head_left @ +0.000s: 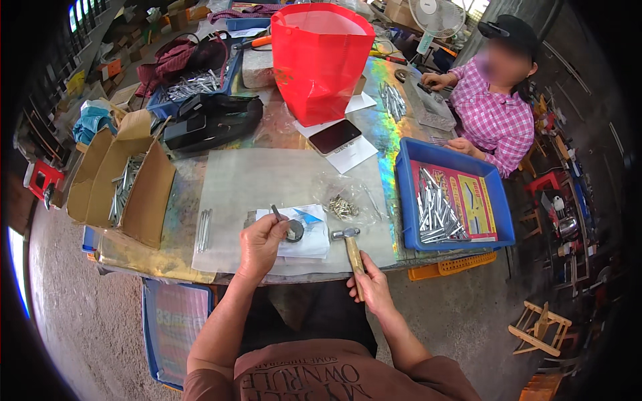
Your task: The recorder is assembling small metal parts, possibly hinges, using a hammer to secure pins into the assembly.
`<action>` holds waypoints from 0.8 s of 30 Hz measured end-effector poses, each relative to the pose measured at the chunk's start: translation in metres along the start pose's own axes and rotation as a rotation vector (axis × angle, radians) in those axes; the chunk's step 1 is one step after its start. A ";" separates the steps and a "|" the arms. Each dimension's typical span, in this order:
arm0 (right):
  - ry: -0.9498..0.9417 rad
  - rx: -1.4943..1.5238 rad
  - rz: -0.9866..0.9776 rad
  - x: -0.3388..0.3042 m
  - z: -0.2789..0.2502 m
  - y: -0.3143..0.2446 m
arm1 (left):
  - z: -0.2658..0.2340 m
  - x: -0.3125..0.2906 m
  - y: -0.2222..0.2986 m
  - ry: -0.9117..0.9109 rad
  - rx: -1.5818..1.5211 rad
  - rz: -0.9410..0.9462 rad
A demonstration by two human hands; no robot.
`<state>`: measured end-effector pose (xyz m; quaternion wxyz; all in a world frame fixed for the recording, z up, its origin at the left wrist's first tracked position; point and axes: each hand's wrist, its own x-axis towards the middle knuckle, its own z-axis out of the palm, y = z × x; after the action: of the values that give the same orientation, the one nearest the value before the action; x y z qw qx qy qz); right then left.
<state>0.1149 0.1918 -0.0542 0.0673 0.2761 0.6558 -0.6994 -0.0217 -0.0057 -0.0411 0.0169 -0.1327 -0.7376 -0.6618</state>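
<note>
Cluttered iridescent worktable [394, 134]: left hand [259, 244] pinching a thin grey metal piece [277, 213]; right hand [372, 283] gripping a wooden-handled small steel hammer [350, 246].

A thin grey metal rod [277, 214] tilts above a small dark round block [294, 230]. Just right, a wooden-handled hammer [350, 248] lies, head far.

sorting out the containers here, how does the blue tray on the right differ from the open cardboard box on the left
The blue tray is shallow, rigid plastic, and its metal pieces lie beside a red and yellow printed card. The cardboard box is brown and deeper, with its flaps splayed open, and it hangs partly over the table edge, while the tray's far corner overhangs only a little. Both hold loose silvery metal pieces.
</note>
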 end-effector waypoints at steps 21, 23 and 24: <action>0.300 -0.801 -0.389 -0.001 -0.032 -0.007 | -0.012 -0.001 -0.004 0.121 -0.629 -0.335; 0.314 -0.718 -0.358 0.002 -0.038 -0.001 | -0.012 -0.002 -0.006 0.115 -0.611 -0.341; 0.322 -0.676 -0.342 0.002 -0.039 0.000 | -0.011 -0.003 -0.006 0.117 -0.623 -0.339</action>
<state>0.1248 0.2294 -0.0549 -0.0665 0.2315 0.8873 -0.3934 -0.0222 -0.0179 -0.0456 -0.0920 0.0308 -0.5100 -0.8547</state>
